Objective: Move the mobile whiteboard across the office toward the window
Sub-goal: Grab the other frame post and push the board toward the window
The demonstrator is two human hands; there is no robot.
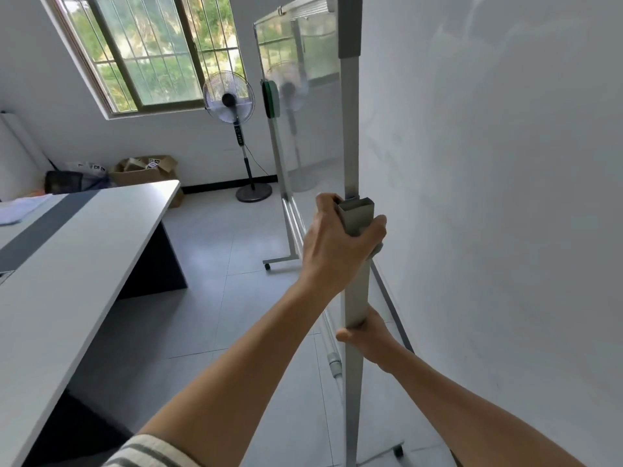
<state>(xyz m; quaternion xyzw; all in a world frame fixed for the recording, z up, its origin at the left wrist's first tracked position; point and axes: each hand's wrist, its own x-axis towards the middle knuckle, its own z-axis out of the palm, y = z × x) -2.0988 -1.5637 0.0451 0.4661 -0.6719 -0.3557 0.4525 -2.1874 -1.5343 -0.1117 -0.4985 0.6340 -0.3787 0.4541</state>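
The mobile whiteboard (488, 197) fills the right side of the view, its white panel facing me. Its grey upright post (350, 129) runs down the panel's left edge to a castor (398, 450) on the floor. My left hand (333, 244) is wrapped around the top of the post's wider lower sleeve. My right hand (367, 335) grips the same post lower down, partly hidden behind it. The window (148, 52) with bars is in the far wall at upper left.
A second glass board on wheels (296, 106) stands ahead beside the post. A pedestal fan (232, 106) is under the window. A long white and grey desk (67, 264) lies to the left, with cardboard boxes (145, 173) behind it. Grey tiled floor (219, 247) runs between desk and boards.
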